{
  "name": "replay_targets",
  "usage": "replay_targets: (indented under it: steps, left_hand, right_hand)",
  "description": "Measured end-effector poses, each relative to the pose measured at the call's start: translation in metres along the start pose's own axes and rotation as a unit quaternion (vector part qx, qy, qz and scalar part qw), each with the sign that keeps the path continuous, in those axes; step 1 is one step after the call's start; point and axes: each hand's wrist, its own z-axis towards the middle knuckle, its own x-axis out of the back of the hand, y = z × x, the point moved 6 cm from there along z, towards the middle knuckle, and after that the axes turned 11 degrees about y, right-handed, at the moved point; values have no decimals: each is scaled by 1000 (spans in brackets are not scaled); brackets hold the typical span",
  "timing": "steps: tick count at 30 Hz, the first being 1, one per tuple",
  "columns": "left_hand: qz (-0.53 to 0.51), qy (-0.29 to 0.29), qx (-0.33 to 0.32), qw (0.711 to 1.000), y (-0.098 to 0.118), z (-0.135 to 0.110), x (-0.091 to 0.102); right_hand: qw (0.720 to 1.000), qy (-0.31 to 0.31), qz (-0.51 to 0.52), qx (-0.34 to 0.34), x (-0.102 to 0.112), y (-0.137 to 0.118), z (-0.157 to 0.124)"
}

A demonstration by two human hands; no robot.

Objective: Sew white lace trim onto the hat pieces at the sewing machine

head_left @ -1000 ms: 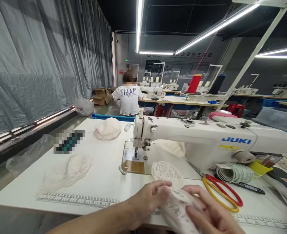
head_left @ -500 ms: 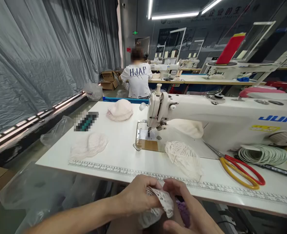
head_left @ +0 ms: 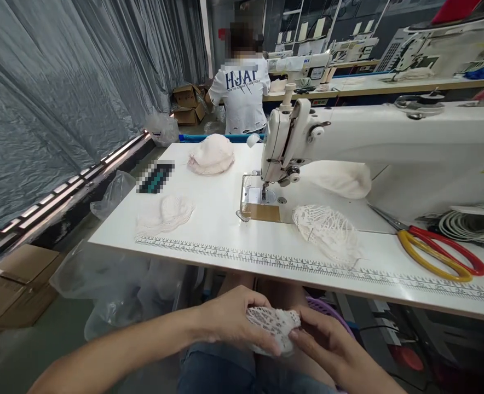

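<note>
A small piece of white lace fabric [head_left: 275,327] is held between my two hands, over my lap and just below the table's front edge. My left hand [head_left: 240,320] is closed round its left side, thumb in front. At the right edge, my right hand [head_left: 324,339] pinches the lace between thumb and fingers. Another white lace piece [head_left: 328,232] lies on the table right of the sewing machine's needle. To the left rest a flat lace piece [head_left: 166,214] and a pale pink cup-shaped piece [head_left: 211,155].
The white sewing machine [head_left: 349,128] stands on the table [head_left: 213,219], which has a printed ruler along its front. Scissors [head_left: 434,254] with red and yellow handles lie at right, beside coiled cord [head_left: 472,223]. A cardboard box [head_left: 18,287] sits lower left. A person [head_left: 244,90] sits ahead.
The view has tilted down and shifted, so the table sits higher in it. My hands have turned the lace, and my right hand has closed in to pinch its edge.
</note>
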Motion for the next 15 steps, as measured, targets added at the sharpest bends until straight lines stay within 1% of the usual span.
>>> replay_targets:
  steps: [3, 5, 7, 9, 12, 15]
  left_hand:
    - [2, 22, -46, 999, -1, 1, -1]
    - [6, 35, -70, 997, -2, 1, -2]
    - [-3, 35, -62, 997, -7, 2, -5]
    - [-13, 35, -45, 998, -11, 2, -7]
    - [3, 61, -46, 997, -12, 3, -5]
    - [18, 66, -51, 996, -10, 3, -4]
  right_hand:
    - [1000, 19, 22, 0, 0, 2, -3]
    - [999, 38, 16, 10, 0, 2, -5]
    - [998, 63, -17, 18, 2, 2, -6]
    - [994, 75, -75, 27, 2, 3, -6]
    - [985, 80, -149, 38, 2, 3, -3]
    - [983, 93, -151, 47, 3, 1, -2]
